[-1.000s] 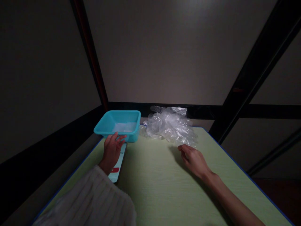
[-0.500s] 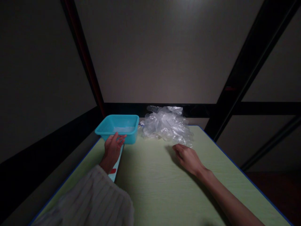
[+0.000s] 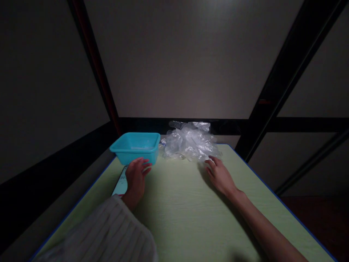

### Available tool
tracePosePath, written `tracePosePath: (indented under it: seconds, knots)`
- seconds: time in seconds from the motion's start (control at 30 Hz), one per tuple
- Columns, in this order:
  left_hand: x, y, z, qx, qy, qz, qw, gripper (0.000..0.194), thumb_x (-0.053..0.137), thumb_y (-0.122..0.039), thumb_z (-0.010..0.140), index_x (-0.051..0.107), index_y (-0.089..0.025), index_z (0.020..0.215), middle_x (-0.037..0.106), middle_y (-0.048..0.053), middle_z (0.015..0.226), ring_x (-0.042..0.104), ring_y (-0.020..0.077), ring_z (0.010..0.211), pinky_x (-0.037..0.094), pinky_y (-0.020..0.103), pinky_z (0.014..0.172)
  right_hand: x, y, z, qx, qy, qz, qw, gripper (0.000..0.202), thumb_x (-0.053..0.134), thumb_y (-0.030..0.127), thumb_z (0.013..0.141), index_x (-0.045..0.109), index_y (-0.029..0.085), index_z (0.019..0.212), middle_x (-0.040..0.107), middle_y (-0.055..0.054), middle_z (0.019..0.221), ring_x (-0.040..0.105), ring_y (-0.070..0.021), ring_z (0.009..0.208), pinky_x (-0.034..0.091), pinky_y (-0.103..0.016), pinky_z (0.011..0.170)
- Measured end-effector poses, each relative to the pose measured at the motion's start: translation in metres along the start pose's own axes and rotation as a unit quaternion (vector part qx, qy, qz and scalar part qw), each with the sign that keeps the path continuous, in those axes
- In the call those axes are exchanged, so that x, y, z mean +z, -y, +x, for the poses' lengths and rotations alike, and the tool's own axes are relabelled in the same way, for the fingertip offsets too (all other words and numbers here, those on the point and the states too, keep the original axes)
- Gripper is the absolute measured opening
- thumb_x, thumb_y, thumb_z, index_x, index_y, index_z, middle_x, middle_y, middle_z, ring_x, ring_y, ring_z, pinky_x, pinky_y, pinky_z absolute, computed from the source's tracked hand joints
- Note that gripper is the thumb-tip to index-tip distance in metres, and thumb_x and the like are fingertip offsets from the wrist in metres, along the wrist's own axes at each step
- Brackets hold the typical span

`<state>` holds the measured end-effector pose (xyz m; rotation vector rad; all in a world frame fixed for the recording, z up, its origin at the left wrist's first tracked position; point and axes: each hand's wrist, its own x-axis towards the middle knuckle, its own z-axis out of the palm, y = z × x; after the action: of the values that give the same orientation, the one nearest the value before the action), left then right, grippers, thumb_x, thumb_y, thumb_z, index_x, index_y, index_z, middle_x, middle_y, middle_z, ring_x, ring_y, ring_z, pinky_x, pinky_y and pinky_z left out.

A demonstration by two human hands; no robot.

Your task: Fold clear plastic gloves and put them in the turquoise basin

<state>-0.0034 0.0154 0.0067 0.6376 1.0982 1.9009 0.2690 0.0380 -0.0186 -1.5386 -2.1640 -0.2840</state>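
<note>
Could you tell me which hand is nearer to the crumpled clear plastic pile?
Right. The right hand reaches the crumpled clear plastic pile's near edge; the left hand sits by the turquoise tub.

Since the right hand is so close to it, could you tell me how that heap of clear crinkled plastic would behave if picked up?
The heap of clear crinkled plastic looks thin and creased, so it is probably floppy and light. Its loose layers may separate, so the right hand might lift only part. Its glossy sheen hints it could slide on the green tabletop.
</note>
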Motion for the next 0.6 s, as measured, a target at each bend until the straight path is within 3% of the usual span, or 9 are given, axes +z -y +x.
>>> tracePosePath:
  seconds: [0.1,0.17,0.3,0.47,0.6]
  knots:
    - [0.005,0.008,-0.023,-0.006,0.057,0.030,0.998,0.021,0.070,-0.026,0.061,0.056,-0.014,0.071,0.062,-0.002,0.062,0.058,0.0107,0.050,0.043,0.016,0.041,0.012,-0.008,-0.003,0.030,0.025,-0.031,0.999,0.033,0.044,0.028,0.090,0.055,0.010,0.115,0.045,-0.023,0.132,0.042,-0.0340,0.122,0.039,-0.049,0.094]
    - [0.007,0.011,-0.038,-0.012,0.144,0.078,0.987,0.022,0.070,-0.029,0.061,0.056,-0.015,0.069,0.061,-0.002,0.060,0.057,0.0112,0.048,0.043,0.018,0.039,0.017,-0.010,-0.005,0.053,0.061,-0.040,0.996,0.037,0.043,0.032,0.091,0.052,0.012,0.121,0.043,-0.022,0.135,0.037,-0.0357,0.126,0.036,-0.055,0.095]
    - [0.007,0.015,-0.057,-0.043,0.258,0.129,0.957,0.018,0.065,-0.028,0.061,0.052,-0.017,0.065,0.057,-0.004,0.054,0.053,0.0097,0.041,0.042,0.018,0.035,0.018,-0.008,-0.007,0.063,0.087,-0.016,0.994,0.035,0.043,0.035,0.091,0.054,0.016,0.119,0.049,-0.016,0.133,0.038,-0.0348,0.126,0.033,-0.060,0.095]
    - [0.005,0.018,-0.061,-0.067,0.307,0.136,0.939,0.017,0.064,-0.028,0.060,0.051,-0.017,0.062,0.055,-0.004,0.050,0.050,0.0084,0.037,0.039,0.017,0.033,0.009,-0.006,-0.002,0.075,0.055,-0.008,0.996,0.034,0.039,0.028,0.091,0.054,0.015,0.119,0.055,-0.016,0.126,0.045,-0.0320,0.120,0.032,-0.060,0.096]
    - [0.004,0.019,-0.060,-0.075,0.313,0.139,0.936,0.017,0.063,-0.028,0.060,0.051,-0.017,0.062,0.054,-0.004,0.049,0.050,0.0083,0.037,0.039,0.016,0.033,0.001,-0.004,0.003,0.086,-0.054,0.029,0.994,0.040,0.038,0.028,0.090,0.049,0.011,0.125,0.051,-0.018,0.129,0.047,-0.0306,0.118,0.032,-0.056,0.098]
